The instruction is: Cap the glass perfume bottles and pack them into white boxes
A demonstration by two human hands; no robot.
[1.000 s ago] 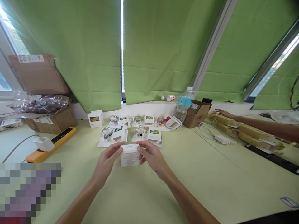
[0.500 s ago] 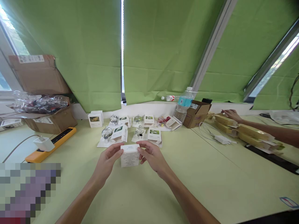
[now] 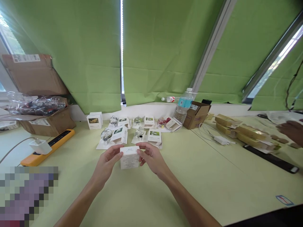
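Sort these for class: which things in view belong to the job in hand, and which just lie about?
Seemingly part of it: white box, between left hand and right hand; opened white boxes; round glass pieces.

Apparently lying about: orange power strip; blue-labelled bottle; white charger.

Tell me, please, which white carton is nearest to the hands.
The white carton with lines of print, held between left hand and right hand; the other cartons sit farther back.
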